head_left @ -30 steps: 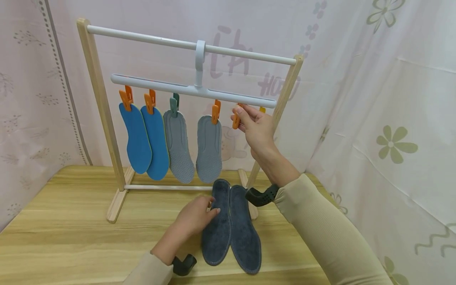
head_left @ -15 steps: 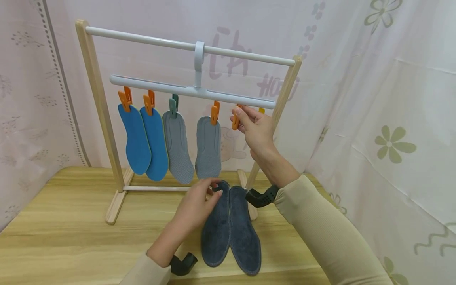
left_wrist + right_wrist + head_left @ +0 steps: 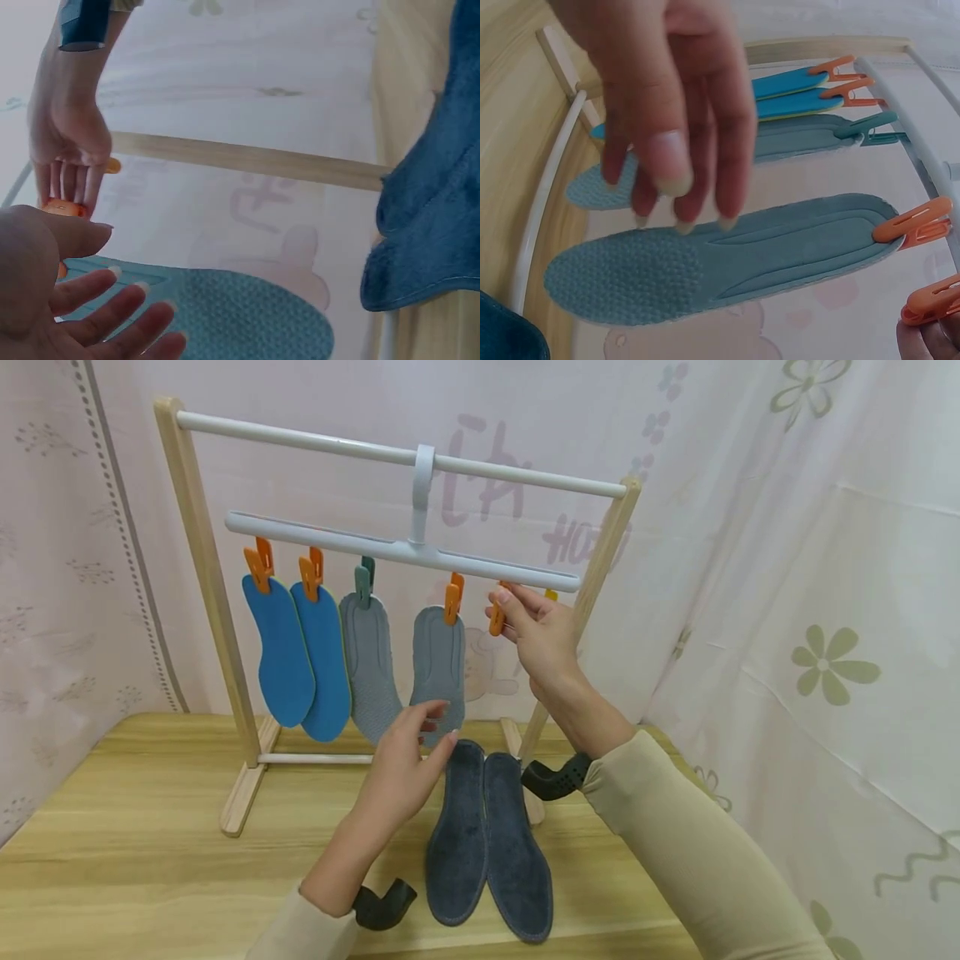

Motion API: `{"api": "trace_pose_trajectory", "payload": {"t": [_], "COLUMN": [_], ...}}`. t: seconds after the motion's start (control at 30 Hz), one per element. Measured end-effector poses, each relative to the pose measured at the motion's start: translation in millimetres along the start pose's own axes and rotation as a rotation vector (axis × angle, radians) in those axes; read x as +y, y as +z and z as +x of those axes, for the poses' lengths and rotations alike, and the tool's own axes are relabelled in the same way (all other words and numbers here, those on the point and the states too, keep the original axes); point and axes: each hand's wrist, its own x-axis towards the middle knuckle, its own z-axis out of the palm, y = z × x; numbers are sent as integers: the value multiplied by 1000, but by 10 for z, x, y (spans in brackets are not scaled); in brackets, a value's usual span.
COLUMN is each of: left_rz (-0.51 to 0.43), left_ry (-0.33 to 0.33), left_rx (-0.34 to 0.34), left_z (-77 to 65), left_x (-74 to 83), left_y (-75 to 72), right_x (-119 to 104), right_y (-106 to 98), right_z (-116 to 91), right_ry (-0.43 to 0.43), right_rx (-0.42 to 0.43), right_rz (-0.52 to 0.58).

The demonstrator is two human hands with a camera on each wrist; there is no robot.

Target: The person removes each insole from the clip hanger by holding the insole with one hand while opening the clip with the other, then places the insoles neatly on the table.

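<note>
Leftward, the left hand [image 3: 401, 770], fingers loosely extended, is near a hanging grey insole [image 3: 438, 652]; two dark insoles [image 3: 456, 843] rest on the table [image 3: 150, 843]. Farther right, the right hand [image 3: 547, 633] pinches an orange clip [image 3: 497, 620] below the hanger [image 3: 487, 567].

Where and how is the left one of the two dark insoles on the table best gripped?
Probably pinch the left dark insole by its far end, coming from the left with the left hand. That end is narrower than the near one, overlaps the rack's lower bar in the head view, and appears close to that hand.
</note>
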Motion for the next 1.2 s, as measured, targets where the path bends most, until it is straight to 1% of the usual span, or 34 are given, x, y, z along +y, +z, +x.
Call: {"api": "trace_pose_trajectory", "payload": {"t": [0.13,0.17,0.27,0.4,0.5,0.63,0.73,0.83,1.03,1.2], "left_rz": [-60,-69,-50,-27,-41,-46,-58,-101,-235,-288], "left_ry": [-23,-40,-73,-121,-130,-112,-118,-134,-169,-175], "left_rx": [-4,-7,-22,-63,-79,-86,-90,-93,-88,-76], "left_z": [55,71,121,182,221,263,283,298,324,340], "left_x": [16,18,13,19,16,-4,-17,-37,-90,-99], "left_y": [-13,-19,-44,-79,-82,-65,-53,-44,-29,-12], "right_x": [4,5,7,-2,-16,-32,-34,-41,-44,-25], "right_y": [-28,-31,-37,-55,-77,-102,-114,-106,-42,-22], "right_z": [5,5,-1,-19,-32,-37,-27,-26,-29,-21], "right_ry": [5,5,8,7,4,-10,-16,-12,-21,-19], "right_rx": [12,11,-4,-21,-23,-24,-22,-13,-16,-12], "right_rz": [-7,-6,0,-6,-12,-13,-20,-20,4,0]}}
